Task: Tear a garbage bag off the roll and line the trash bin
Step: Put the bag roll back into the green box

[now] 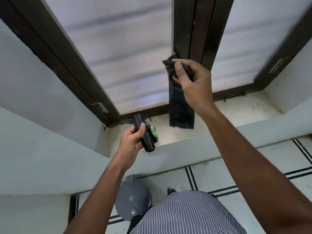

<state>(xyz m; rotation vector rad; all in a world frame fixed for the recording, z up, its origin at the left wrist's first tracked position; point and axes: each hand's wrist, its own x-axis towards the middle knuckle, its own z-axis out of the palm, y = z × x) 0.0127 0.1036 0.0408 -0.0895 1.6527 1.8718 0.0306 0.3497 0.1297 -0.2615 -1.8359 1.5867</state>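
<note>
My left hand (133, 141) is closed around a black roll of garbage bags (146, 141), held just above the window sill. My right hand (192, 80) is raised higher, pinching the top of a folded black garbage bag (181, 108) that hangs down as a flat strip, apart from the roll. The grey trash bin (131, 200) with its domed lid stands on the floor below, next to my striped shirt.
A marble window sill (228, 115) runs under a dark-framed window (194, 31) with frosted panes. A small green packet (154, 131) lies on the sill behind the roll. White walls flank the recess; the floor tiles have black stripes.
</note>
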